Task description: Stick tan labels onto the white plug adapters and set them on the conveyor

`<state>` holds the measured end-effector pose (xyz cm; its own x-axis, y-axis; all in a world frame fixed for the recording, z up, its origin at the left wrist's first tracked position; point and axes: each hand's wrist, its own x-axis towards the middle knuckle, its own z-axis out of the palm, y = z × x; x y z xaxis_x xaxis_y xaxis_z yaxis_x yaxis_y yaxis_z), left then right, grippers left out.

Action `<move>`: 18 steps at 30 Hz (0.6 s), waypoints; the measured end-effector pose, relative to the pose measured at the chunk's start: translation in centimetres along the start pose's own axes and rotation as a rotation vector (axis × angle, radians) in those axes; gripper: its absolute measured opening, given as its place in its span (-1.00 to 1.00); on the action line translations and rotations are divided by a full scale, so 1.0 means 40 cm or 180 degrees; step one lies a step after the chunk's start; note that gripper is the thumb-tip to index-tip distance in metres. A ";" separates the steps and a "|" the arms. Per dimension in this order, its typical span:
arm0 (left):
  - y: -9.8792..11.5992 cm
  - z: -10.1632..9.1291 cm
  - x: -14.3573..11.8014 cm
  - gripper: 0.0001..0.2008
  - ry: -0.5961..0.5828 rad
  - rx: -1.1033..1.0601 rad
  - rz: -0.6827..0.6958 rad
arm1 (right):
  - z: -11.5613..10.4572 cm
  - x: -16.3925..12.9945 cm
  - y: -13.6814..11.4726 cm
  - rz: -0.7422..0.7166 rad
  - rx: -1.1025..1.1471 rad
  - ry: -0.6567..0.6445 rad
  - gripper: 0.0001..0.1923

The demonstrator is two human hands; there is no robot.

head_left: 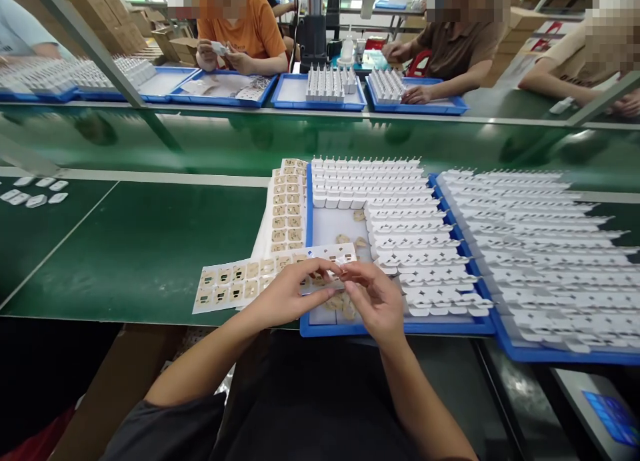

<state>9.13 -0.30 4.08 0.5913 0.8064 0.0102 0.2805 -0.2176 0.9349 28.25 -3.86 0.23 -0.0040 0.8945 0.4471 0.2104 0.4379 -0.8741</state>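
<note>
- Green table (150, 241) stretched before you, carrying everything within your reach.
- Blue trays stood side by side on it: the right tray (565, 356) was packed with rows of white pieces across all that showed, so it looked done.
- Nearer your hands, the left tray (400, 328) seemed only partly finished. Its white pieces (420, 248) filled the far rows from side to side, but nearer you they kept to the right, and pale liner showed at the left.
- White sheet (220, 289) with tan stickers lay slanting over that tray's left rim. Most of its visible stickers seemed in place; the end by your fingers looked whiter, perhaps used up.
- More sheets (287, 211) lay beside the tray, apparently left for later.
- Your left hand (290, 293) was over the slanted sheet, thumb and forefinger part-way apart; whether they gripped anything, you couldn't tell.
- Your right hand (379, 302) was above the liner, fingers bent in close to the left ones; anything between them was too small to make out.
- Tan scraps (345, 308) lay loose on the liner.
</note>
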 end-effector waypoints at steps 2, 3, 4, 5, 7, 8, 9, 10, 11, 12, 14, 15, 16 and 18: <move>0.007 -0.007 0.003 -0.75 -0.0203 0.0035 0.0017 | -0.005 -0.008 -0.002 -0.0123 -0.0037 0.0137 -0.81; 0.010 -0.013 0.009 -0.75 -0.0346 0.0066 0.0047 | -0.009 -0.013 -0.005 -0.0222 -0.0123 0.0207 -0.81; 0.013 -0.020 0.018 -0.75 -0.0475 0.0097 0.0086 | -0.015 -0.021 -0.009 -0.0331 -0.0233 0.0278 -0.80; 0.015 -0.026 0.032 -0.76 -0.0557 0.0144 0.0123 | -0.021 -0.030 -0.014 -0.0432 -0.0346 0.0345 -0.79; 0.020 -0.031 0.072 -0.76 -0.0484 0.0396 0.0259 | -0.034 -0.052 -0.027 -0.0588 -0.0529 0.0430 -0.77; 0.022 -0.027 0.096 -0.76 -0.0369 0.0648 0.0395 | -0.040 -0.063 -0.032 -0.0645 -0.0583 0.0440 -0.77; 0.023 -0.017 0.121 -0.76 -0.0233 0.0992 0.0578 | -0.044 -0.074 -0.037 -0.0674 -0.0609 0.0420 -0.78; 0.025 0.001 0.147 -0.74 -0.0136 0.1411 0.0782 | -0.046 -0.082 -0.041 -0.0675 -0.0612 0.0388 -0.78; 0.026 0.025 0.172 -0.70 -0.0099 0.1859 0.0987 | -0.047 -0.089 -0.044 -0.0654 -0.0609 0.0354 -0.79; 0.025 0.054 0.194 -0.65 -0.0121 0.2292 0.1178 | -0.047 -0.093 -0.045 -0.0627 -0.0606 0.0331 -0.79; 0.022 0.119 0.230 -0.61 -0.0207 0.3003 0.1458 | -0.046 -0.096 -0.047 -0.0587 -0.0600 0.0291 -0.79; 0.019 0.150 0.244 -0.66 -0.0217 0.3268 0.1557 | -0.046 -0.096 -0.046 -0.0580 -0.0601 0.0271 -0.78; 0.016 0.177 0.254 -0.74 -0.0209 0.3468 0.1627 | -0.048 -0.096 -0.046 -0.0579 -0.0602 0.0257 -0.78; 0.012 0.209 0.264 -0.89 -0.0162 0.3632 0.1673 | -0.054 -0.097 -0.045 -0.0559 -0.0604 0.0250 -0.78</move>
<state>21.83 3.51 1.67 0.8511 0.4616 0.2501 0.4805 -0.8768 -0.0170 29.98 -8.29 0.47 0.0175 0.7934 0.6084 0.3928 0.5541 -0.7339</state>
